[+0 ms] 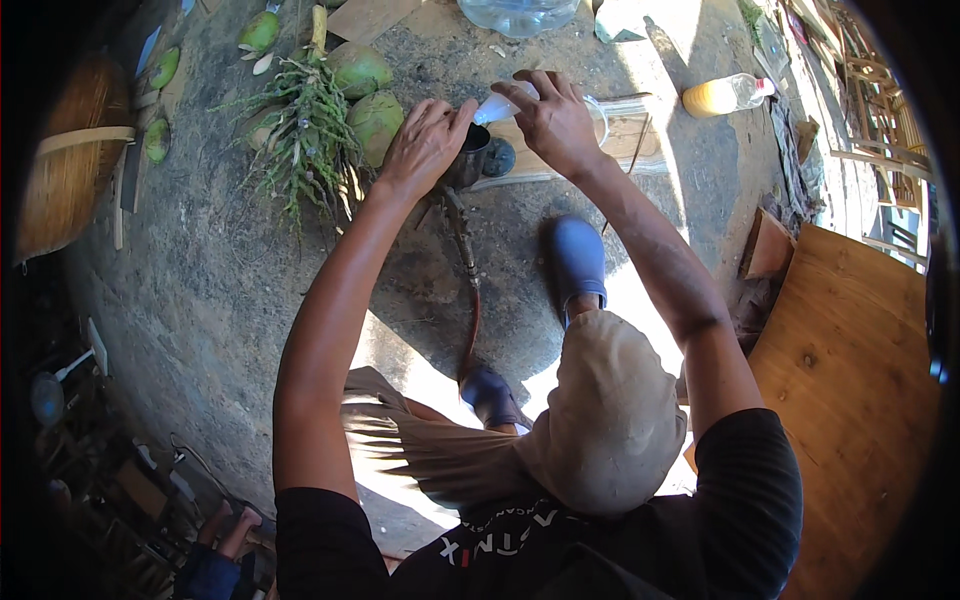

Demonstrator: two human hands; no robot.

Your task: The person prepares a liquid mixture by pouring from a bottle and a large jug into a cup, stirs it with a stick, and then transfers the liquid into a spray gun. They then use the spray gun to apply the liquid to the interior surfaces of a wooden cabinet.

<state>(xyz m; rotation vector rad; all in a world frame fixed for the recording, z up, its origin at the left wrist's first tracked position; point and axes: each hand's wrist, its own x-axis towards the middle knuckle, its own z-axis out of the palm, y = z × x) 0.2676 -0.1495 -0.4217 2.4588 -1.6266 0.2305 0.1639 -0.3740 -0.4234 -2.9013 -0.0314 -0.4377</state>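
My right hand (555,120) is closed on a translucent, whitish plastic bottle (498,106), tilted with its bluish end down to the left. That end sits over the opening of a dark metal cup (468,163). My left hand (432,145) is at the cup's left side, fingers bent and thumb side close to the bottle's low end. Whatever its fingers grip is hidden under the hand. Below the cup, a burner-like metal pipe (460,225) runs into a reddish hose toward my feet. A dark round object (498,157) touches or nearly touches the cup's right side.
Green coconuts (360,70) and a stringy green coconut stalk (305,130) lie to the left. A pale board (625,135) with a clear round container (598,118) is at right. Beyond are a bottle of yellow liquid (722,95) and a large clear water container (520,15). A wooden panel (850,400) stands near right.
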